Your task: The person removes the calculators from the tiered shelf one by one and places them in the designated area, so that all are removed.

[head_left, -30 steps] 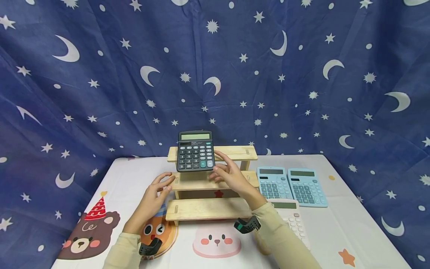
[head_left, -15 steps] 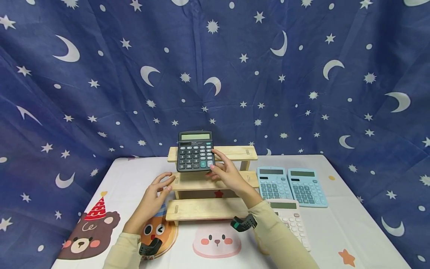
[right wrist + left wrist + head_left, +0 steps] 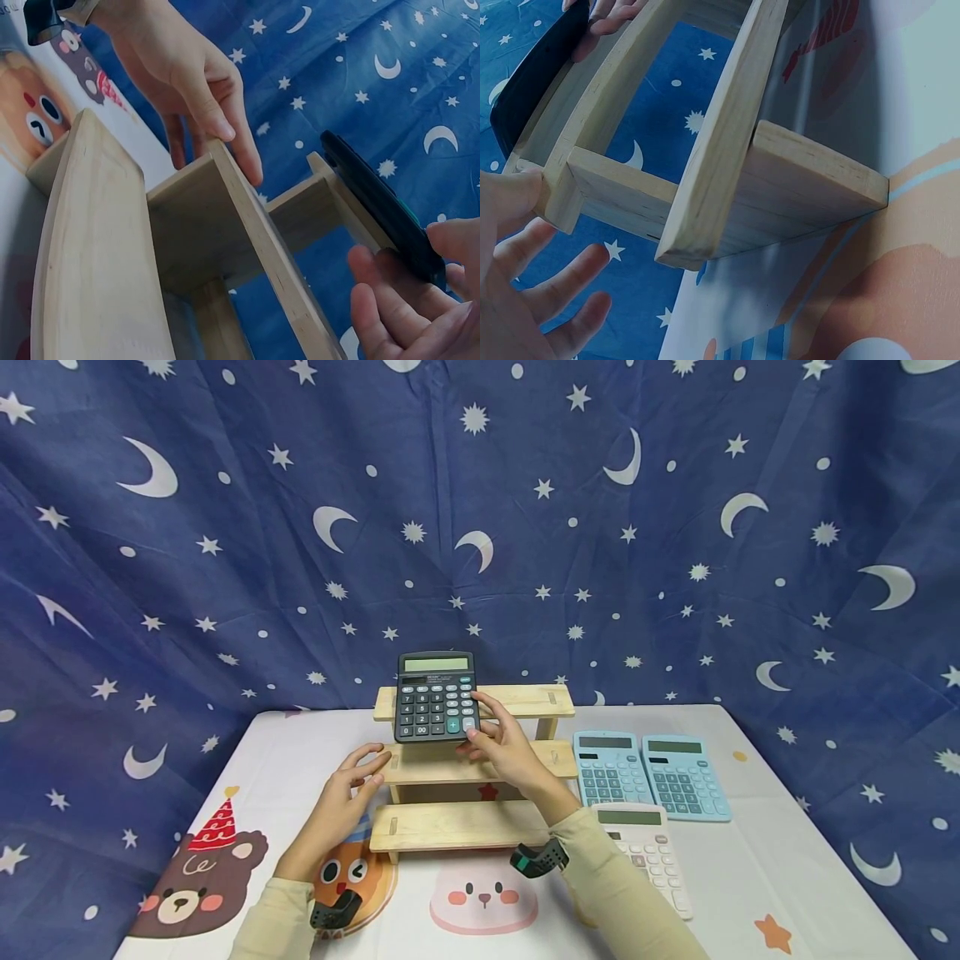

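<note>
A black calculator stands tilted back, screen upward, in front of the left part of the wooden stand's top shelf. At its lower right corner, my right hand pinches it, thumb on the keypad side and fingers behind; the right wrist view shows the calculator from its edge. My left hand holds the left end of the middle shelf with thumb and index finger, the other fingers spread apart. In the left wrist view that hand touches the board's corner, and the calculator's dark back shows beyond.
Two light blue calculators, one beside the stand and one further right, lie on the white patterned tablecloth. A white calculator lies nearer, partly behind the right sleeve. The stand's bottom shelf faces me. A starry blue curtain hangs behind.
My right hand has slid a little left along the black calculator's lower right corner, its forearm shifting with it. The left hand and the calculator have barely moved.
</note>
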`<state>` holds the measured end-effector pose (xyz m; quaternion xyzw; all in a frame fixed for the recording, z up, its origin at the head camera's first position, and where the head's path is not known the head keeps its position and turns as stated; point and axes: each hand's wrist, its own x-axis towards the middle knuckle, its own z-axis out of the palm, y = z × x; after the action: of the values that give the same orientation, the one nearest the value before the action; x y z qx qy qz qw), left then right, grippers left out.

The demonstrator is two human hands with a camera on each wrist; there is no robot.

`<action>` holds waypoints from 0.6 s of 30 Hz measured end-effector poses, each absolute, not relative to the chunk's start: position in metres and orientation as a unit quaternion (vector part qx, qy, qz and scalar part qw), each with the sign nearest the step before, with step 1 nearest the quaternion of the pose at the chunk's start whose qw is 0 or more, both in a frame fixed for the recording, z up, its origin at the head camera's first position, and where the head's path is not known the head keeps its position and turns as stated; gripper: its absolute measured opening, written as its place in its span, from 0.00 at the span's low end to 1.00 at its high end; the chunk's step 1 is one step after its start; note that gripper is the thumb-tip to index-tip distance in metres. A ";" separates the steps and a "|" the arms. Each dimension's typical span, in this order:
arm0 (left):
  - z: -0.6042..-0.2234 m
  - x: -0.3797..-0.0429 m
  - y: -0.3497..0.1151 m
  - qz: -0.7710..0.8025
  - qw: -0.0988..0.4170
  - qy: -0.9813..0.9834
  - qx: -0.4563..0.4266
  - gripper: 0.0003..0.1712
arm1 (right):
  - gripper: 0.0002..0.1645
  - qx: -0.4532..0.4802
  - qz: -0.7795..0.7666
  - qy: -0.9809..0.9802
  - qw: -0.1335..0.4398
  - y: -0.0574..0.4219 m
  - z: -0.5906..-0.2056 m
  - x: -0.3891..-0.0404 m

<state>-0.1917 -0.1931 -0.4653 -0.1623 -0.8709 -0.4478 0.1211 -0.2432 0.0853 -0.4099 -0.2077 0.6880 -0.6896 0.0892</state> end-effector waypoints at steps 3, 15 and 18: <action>-0.466 -0.192 -0.193 -0.449 0.121 -0.870 -0.162 0.22 | 0.39 -0.204 -0.694 0.684 0.092 0.085 -0.411 -0.242; -0.466 -0.191 -0.193 -0.452 0.120 -0.868 -0.164 0.22 | 0.41 -0.178 -0.721 0.660 0.112 0.086 -0.411 -0.240; -0.466 -0.191 -0.193 -0.451 0.121 -0.869 -0.163 0.22 | 0.41 -0.171 -0.725 0.657 0.116 0.086 -0.411 -0.240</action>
<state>-0.1908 -0.1928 -0.4661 -0.1632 -0.8691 -0.4509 0.1212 -0.2398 0.0858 -0.4111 -0.1714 0.6567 -0.7253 0.1156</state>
